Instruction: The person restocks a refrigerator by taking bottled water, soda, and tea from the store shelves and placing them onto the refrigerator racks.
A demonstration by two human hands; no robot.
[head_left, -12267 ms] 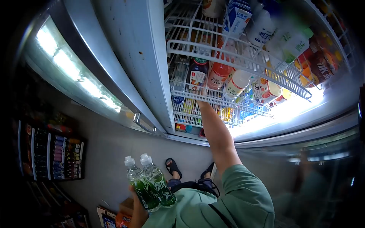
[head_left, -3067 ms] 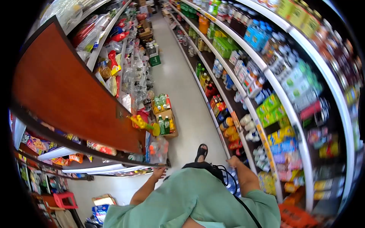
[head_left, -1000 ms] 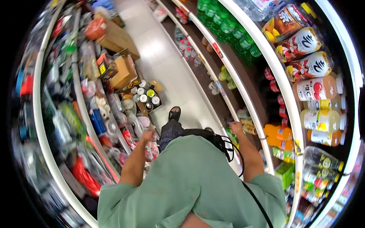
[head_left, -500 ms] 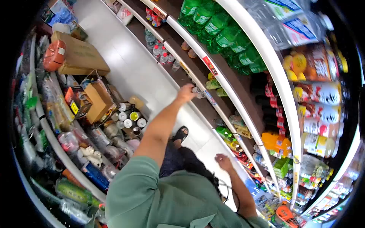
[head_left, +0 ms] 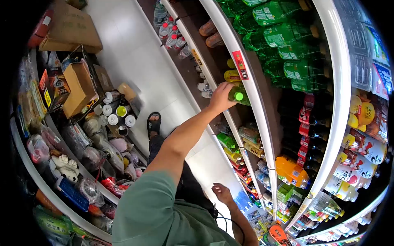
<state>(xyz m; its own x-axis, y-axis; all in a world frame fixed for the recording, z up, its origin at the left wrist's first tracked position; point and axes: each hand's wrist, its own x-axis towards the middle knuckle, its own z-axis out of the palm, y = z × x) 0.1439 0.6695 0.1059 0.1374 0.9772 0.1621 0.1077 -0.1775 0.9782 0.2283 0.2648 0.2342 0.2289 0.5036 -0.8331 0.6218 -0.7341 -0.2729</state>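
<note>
My left hand [head_left: 222, 98] reaches into a middle shelf, its fingers closed around the top part of a green-capped drink bottle [head_left: 241, 96]. The bottle's lower end is partly hidden behind the white shelf edge. Beside it on the same shelf lies a yellow-labelled bottle [head_left: 232, 75]. Small white-and-clear bottles [head_left: 204, 87] stand on the shelf below, close to my left wrist. Low at my side hangs my right hand [head_left: 222, 192], fingers loosely curled and apart, with nothing visible in it. A dark cord runs near that forearm.
Large green soda bottles [head_left: 301, 69] and orange drink bottles [head_left: 292, 170] fill upper shelves at right. White shelf edges [head_left: 250, 82] curve past my arm. At left, an open cardboard box [head_left: 80, 88], spray cans [head_left: 113, 119] and packaged goods crowd the aisle floor [head_left: 131, 53].
My left hand has moved from beside a small clear bottle on a lower shelf up to the green-capped bottle and closed on it. The view has shifted closer to the shelves.
</note>
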